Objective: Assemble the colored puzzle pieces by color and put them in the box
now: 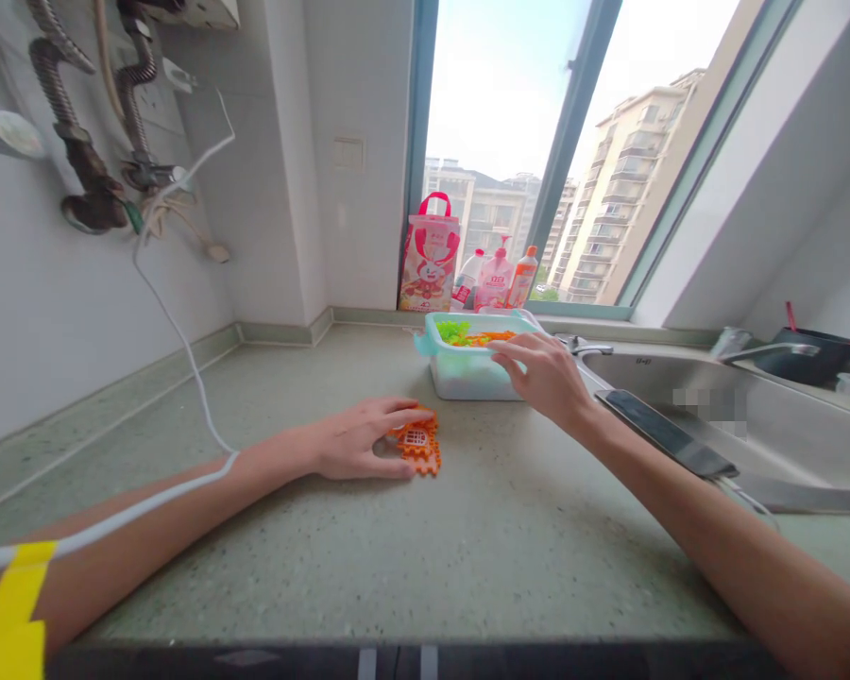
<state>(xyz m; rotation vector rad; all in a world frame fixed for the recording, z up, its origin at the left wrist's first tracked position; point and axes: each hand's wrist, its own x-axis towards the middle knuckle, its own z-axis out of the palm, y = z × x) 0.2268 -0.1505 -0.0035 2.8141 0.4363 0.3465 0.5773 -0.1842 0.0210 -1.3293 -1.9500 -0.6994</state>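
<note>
My left hand (365,439) rests on the counter with its fingers curled round an orange toy block piece (419,446) that has a small white window part. My right hand (544,376) hovers at the near right rim of a pale green plastic box (443,364), fingers spread and empty. Inside the box lie green and orange block pieces (467,333). The box stands a short way behind the orange piece.
A phone (662,434) lies on the sink's edge beside my right wrist. The steel sink (772,416) and its tap (757,349) fill the right. A pink bag (431,255) and several bottles (500,276) stand on the windowsill. A white cable (184,349) hangs along the left wall.
</note>
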